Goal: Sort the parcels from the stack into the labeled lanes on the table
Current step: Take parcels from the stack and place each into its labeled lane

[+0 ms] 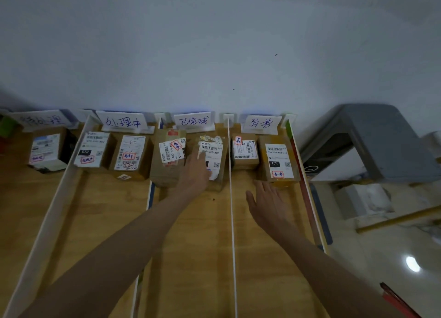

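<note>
Seven parcels: we count them at the far ends of four lanes, none in our grip.
Left hand (194, 172): fingers extended, resting on the parcel marked 070-070-A80 (213, 161) in the 已完成 sign (193, 121) lane; its long axis runs toward us.
Right hand (268, 203): spread, holding nothing, just short of the 15H parcel (278, 161) under the 异常 sign (260, 123).
Other writing: 处理中 sign (124, 122).
Stack: not in our view.

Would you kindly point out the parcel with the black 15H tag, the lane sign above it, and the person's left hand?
parcel with the black 15H tag (278, 161): head view, on its white shipping label.
lane sign (260, 122): head view, on the handwritten card's middle.
left hand (195, 172): head view, on the back of the hand.
</note>
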Tool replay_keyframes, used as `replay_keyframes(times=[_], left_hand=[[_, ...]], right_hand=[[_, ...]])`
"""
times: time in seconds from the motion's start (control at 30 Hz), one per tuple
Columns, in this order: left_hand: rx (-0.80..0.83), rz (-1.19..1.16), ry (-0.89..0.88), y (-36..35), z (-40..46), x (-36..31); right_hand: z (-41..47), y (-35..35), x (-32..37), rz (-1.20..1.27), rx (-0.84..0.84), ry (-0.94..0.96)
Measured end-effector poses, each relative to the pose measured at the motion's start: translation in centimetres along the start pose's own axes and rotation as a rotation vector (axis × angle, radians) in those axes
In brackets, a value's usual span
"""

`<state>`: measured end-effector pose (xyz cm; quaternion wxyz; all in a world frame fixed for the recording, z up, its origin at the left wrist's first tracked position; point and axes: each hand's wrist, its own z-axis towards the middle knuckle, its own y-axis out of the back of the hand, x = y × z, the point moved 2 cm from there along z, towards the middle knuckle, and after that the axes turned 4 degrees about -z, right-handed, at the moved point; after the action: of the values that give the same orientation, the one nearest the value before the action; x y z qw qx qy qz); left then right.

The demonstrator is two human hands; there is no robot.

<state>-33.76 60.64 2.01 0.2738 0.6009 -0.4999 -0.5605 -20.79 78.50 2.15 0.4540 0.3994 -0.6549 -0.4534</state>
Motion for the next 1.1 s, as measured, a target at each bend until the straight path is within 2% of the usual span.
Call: replay_keyframes(times=[0.1,0.23,0.37,0.57,0.87,1.1], left_hand=[[0.072,0.087,-0.038,-1.7,-1.3,0.6],[0.015,0.091,-0.029,-2.4,-1.8,0.5],[0.059,0.064,0.032,-2.4,-1.8,-0.6],[0.045,0.034,-0.053,0.0,-3.9,-0.1],[-0.125,0.171,-0.166,8.4,-14.5,3.2],[-0.227,0.232,-0.097,12.8,-25.6,8.1]], right_hand=[[-0.4,-0.2,0.0,-0.008,0.004,-0.002],[-0.9,0.0,-0.3,-0.020,0.002,-0.009],[-2.1,0.7,-0.7,-0.012,-0.013,-0.016],[-4.6,3.1,-0.5,-0.019,-0.068,0.007],[-10.1,9.3,3.8,-0.058,-0.209,0.089],[-16.7,11.3,9.9,-0.106,-0.225,0.169]])
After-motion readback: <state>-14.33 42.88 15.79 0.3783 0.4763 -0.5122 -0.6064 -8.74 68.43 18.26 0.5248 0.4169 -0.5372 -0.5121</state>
